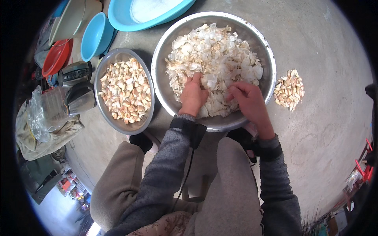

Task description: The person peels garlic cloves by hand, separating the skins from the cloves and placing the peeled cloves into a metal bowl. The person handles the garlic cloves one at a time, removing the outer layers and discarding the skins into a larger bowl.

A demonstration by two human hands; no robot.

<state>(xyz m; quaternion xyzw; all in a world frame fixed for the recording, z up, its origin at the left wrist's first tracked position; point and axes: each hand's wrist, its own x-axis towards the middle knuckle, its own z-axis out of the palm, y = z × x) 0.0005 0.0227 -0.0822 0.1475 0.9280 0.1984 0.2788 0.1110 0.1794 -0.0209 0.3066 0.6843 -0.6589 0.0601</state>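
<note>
A large round metal basin (267, 56) holds a heap of pale garlic skins (215, 50). My left hand (193, 96) is at the near left part of the heap, its fingertips among the skins; whether it grips anything is not visible. At the near right of the heap, my right hand (246, 97) has its fingers bent and thumb close to them, touching the skins; what lies between them is unclear. Left of the large basin stands a smaller metal basin (101, 110) full of garlic cloves (127, 91). A small pile of garlic cloves (290, 90) lies on the floor at right.
Beyond the basins are a blue tub (118, 20) with whitish contents and a blue basin (94, 37). At left stand a pale bucket (69, 20), a red basin (56, 59), metal kettles (84, 100) and a clear plastic bag (37, 118). Red furniture (364, 171) shows at far right.
</note>
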